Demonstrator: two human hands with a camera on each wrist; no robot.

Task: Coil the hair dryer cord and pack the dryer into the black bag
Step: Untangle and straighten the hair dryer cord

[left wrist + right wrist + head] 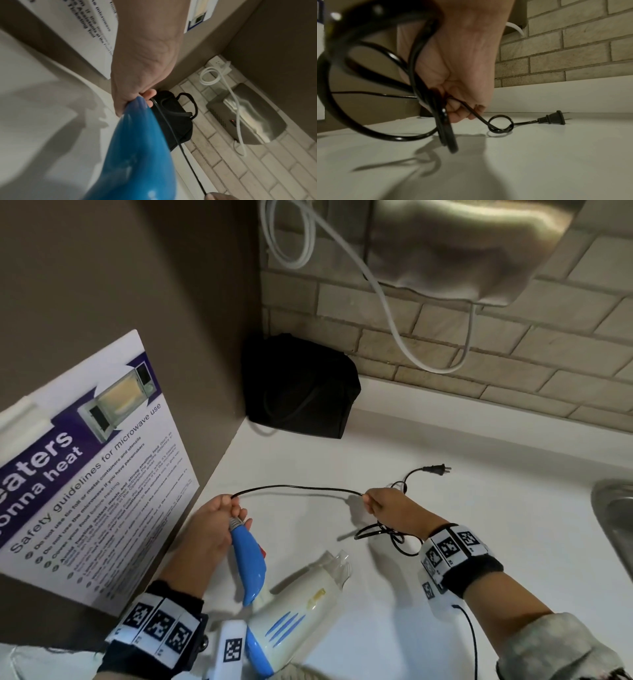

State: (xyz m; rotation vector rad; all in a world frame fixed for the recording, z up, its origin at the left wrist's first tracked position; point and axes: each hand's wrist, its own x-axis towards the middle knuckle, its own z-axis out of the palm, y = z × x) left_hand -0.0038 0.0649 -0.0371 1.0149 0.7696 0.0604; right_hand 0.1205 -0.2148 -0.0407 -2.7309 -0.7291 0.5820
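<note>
A white and blue hair dryer (298,601) lies on the white counter (462,542), its blue handle (250,559) gripped near the cord end by my left hand (219,525). The same handle (137,148) fills the left wrist view. The thin black cord (298,487) runs from that hand across to my right hand (390,508), which grips several loops of cord (426,94) hanging below it. The plug (436,469) lies on the counter beyond the right hand, and shows as plug (553,119) in the right wrist view. The black bag (301,388) stands in the back corner.
A microwave safety poster (89,470) leans on the brown wall at left. A metal hand dryer (462,248) with a white cable (394,320) hangs on the brick wall. A steel sink rim (613,518) sits at the right edge.
</note>
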